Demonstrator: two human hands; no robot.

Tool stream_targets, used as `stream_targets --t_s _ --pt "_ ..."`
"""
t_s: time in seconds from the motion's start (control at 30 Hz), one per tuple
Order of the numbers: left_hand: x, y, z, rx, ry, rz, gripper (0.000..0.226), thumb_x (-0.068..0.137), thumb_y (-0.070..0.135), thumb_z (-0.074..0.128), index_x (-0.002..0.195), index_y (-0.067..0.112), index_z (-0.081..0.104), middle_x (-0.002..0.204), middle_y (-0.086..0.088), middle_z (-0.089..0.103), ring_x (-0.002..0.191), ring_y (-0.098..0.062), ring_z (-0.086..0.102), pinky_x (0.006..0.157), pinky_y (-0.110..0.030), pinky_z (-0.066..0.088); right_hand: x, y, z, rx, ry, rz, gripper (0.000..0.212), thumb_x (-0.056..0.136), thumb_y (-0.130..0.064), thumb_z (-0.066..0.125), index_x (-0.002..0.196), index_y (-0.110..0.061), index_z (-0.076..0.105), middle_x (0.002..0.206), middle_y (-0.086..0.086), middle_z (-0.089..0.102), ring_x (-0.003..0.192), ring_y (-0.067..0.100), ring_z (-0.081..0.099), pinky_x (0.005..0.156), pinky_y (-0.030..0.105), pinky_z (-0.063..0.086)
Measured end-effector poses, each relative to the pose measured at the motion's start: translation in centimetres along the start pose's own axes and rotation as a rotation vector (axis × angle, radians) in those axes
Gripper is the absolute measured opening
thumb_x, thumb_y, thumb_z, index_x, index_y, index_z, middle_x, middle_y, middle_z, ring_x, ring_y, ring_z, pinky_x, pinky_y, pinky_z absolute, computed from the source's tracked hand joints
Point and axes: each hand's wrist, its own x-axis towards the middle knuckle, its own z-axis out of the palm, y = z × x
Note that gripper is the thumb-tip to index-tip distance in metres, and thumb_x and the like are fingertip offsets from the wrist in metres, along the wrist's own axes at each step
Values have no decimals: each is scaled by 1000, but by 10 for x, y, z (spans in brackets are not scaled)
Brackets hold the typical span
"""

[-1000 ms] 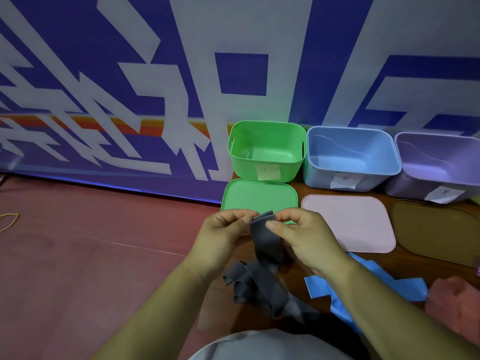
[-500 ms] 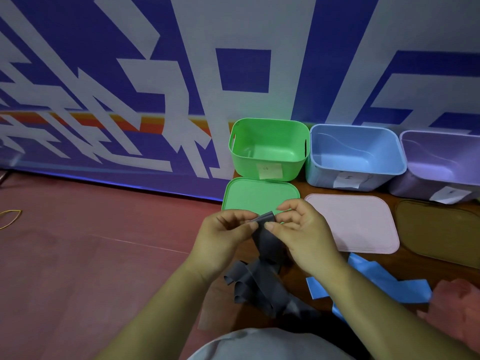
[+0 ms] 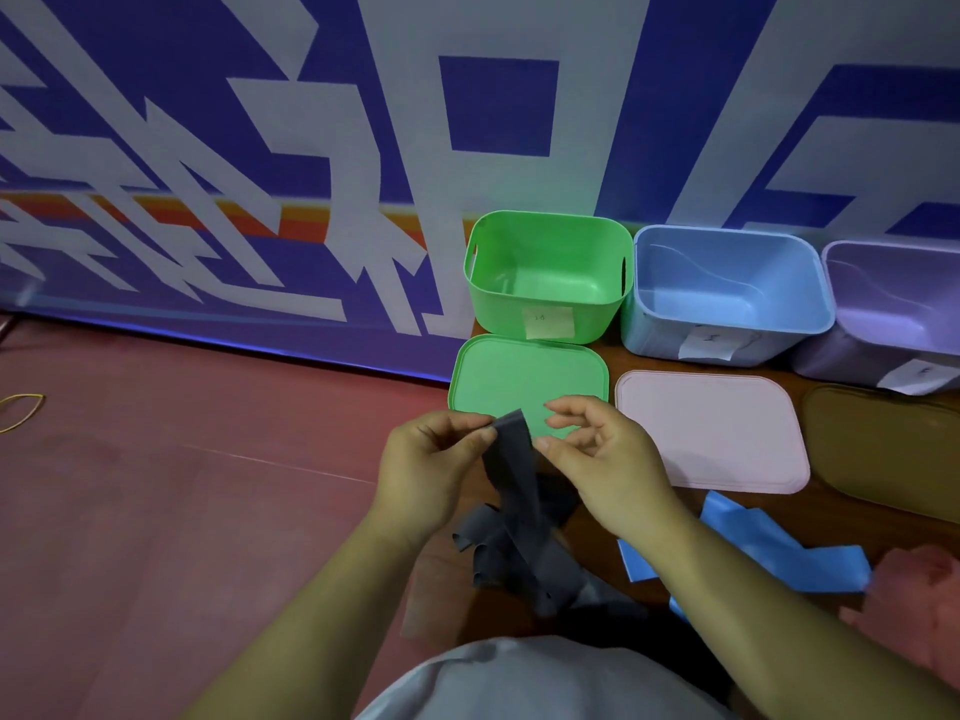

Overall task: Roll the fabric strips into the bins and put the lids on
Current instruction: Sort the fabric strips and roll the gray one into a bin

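Note:
A dark grey fabric strip (image 3: pixel 511 491) hangs from my hands down to a loose heap on the table. My left hand (image 3: pixel 426 470) pinches its top end between thumb and forefinger. My right hand (image 3: pixel 608 459) touches the strip's right edge with the thumb, its fingers curled loosely above. Behind them lies the green lid (image 3: pixel 514 376), with the empty green bin (image 3: pixel 545 272) further back. A blue bin (image 3: pixel 727 293) and a purple bin (image 3: pixel 893 314) stand to the right, each empty. A pink lid (image 3: pixel 711 428) and a brown lid (image 3: pixel 893 449) lie before them.
A blue fabric strip (image 3: pixel 779 553) lies crumpled at the right, with pink fabric (image 3: pixel 914 595) beside it near the frame edge. A blue and white patterned wall (image 3: pixel 311 148) rises right behind the bins. Red floor (image 3: pixel 156 511) spreads to the left, with a yellow rubber band (image 3: pixel 21 410).
My right hand has loosened: its forefinger lifted off the strip's top end and the fingers spread a little. The left hand keeps its pinch.

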Motion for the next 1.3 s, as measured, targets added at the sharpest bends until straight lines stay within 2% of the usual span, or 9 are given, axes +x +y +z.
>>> stream_targets --t_s 0.17,0.33,0.43,0.57,0.77,0.9,1.03,1.17,1.3 --pt "0 -31 -18 140 112 -48 19 87 5 72 85 24 76 78 15 75 75 4 68 76 -22 58 -9 46 10 -165 -51 95 12 80 -30 78 87 -35 70 83 -20 70 77 1 65 71 23 55" --pt "-1 -54 -26 188 154 -92 27 88 9 72 80 35 73 76 26 72 75 7 67 75 -19 56 -16 96 31 -349 -90 227 18 75 -32 81 73 -36 64 77 -15 70 78 5 66 74 28 55" --pt "-1 -61 -26 187 168 -110 29 89 9 71 79 37 72 75 26 72 74 9 67 71 -13 54 -23 114 38 -454 -136 338 22 75 -39 80 80 -33 59 83 -16 65 85 9 65 76 29 53" --pt "1 -64 -23 143 173 -126 29 89 6 71 80 34 71 72 24 71 71 13 64 67 -6 50 -29 124 44 -523 -128 424 28 76 -38 81 87 -28 57 85 -13 59 83 12 61 69 25 42" --pt "11 -65 -25 115 185 -117 24 89 9 72 81 32 72 81 16 73 72 11 65 69 -10 50 -30 125 45 -432 -133 452 27 74 -23 82 81 -29 57 77 -12 65 75 12 64 71 31 54" --pt "17 -62 -24 115 192 -131 9 89 13 72 90 22 76 87 8 75 79 1 68 75 -19 54 -34 119 36 -371 -111 434 22 77 -22 80 89 -27 62 80 -10 68 76 8 64 71 29 53" --pt "17 -52 -21 111 207 -129 7 91 15 70 93 20 75 87 8 75 77 4 67 71 -13 52 -41 104 21 -264 -109 445 29 77 -14 77 93 -32 61 77 -5 69 70 9 65 69 30 54" --pt "14 -44 -14 98 196 -113 8 91 15 70 91 21 75 86 7 75 78 -1 69 73 -16 54 -45 84 2 -149 -122 431 36 71 -2 66 93 -30 62 63 -7 64 51 8 55 52 27 44" --pt "10 -39 -3 91 155 -98 8 91 13 70 92 18 75 86 6 76 77 0 69 69 -13 54 -48 71 -16 -12 -77 406 38 72 6 60 92 -27 66 60 -7 53 53 11 44 54 28 34"
